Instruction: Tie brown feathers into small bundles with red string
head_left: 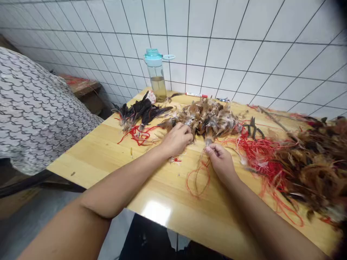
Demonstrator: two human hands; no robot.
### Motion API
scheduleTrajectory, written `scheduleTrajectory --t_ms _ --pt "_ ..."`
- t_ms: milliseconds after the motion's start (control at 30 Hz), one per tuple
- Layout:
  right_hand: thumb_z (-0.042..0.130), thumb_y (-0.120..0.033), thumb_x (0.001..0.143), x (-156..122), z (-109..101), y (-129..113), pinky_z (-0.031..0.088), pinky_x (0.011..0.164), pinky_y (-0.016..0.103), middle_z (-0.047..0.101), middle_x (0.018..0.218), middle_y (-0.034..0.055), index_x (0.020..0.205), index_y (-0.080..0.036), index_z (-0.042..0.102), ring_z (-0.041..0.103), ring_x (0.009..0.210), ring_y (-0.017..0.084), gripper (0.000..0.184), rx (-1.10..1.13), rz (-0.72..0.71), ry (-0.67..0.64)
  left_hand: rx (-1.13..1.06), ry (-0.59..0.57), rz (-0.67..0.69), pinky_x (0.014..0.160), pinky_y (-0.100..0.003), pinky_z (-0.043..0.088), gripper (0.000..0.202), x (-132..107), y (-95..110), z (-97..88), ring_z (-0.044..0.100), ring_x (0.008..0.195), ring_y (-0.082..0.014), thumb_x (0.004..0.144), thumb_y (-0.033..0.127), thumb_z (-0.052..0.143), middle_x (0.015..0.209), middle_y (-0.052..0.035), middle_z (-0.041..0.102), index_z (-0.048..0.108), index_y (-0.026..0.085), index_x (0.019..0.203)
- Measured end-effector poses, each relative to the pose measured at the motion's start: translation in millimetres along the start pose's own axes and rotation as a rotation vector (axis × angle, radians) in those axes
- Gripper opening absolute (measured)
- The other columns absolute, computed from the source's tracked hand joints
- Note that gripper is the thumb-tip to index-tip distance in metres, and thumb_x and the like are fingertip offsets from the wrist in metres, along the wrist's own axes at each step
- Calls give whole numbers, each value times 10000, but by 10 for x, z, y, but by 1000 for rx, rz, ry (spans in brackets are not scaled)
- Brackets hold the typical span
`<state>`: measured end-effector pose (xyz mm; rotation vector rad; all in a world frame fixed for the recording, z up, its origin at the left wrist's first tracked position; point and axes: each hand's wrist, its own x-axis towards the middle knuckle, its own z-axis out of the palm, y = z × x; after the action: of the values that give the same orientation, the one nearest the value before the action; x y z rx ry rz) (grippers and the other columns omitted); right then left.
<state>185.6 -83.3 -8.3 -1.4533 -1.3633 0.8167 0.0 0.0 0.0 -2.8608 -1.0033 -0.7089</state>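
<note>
A heap of brown feathers lies in the middle of a wooden table. My left hand reaches into the heap's near edge with its fingers curled around some feathers. My right hand is closed in a pinch on a small bunch of feathers at its fingertips, just below the heap. A loop of red string trails from that bunch down over the table.
Black feathers and tangled red string lie at the far left. A large mass of brown feathers with red string fills the right side. A teal-capped bottle, a marker and pliers sit near the tiled wall. A person in patterned fabric is at left.
</note>
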Motion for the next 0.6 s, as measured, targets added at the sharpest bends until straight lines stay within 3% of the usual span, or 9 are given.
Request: scheduleTrajectory --t_ms 133,300,467,600 --pt "551 -414 771 -15 -9 -10 329 525 244 462 567 -40 704 -185 564 406 532 110 239 -10 -9 14 -21 19 45 868 -330 389 186 -8 92 -175 450 1001 -203 901 212 471 1041 -83 593 652 169 894" --pt "526 -381 808 -19 -19 10 336 512 249 528 590 -20 731 -194 568 430 519 119 207 -110 -46 51 78 -81 159 801 -328 359 173 -21 199 -327 487 898 -188 896 184 462 889 -47 618 632 188 929" --pt "523 -306 844 -31 -23 79 392 615 278 615 706 23 758 -200 600 523 639 155 156 -324 -219 45 131 -80 225 783 -327 341 143 -33 264 -350 481 875 -191 873 182 490 863 -56 609 626 179 916" --pt "528 -283 860 -39 -11 108 425 680 294 647 764 43 776 -205 632 570 718 176 155 -365 -303 -5 143 -49 222 776 -323 343 187 -33 296 -336 478 850 -185 910 215 448 835 -52 605 627 170 883"
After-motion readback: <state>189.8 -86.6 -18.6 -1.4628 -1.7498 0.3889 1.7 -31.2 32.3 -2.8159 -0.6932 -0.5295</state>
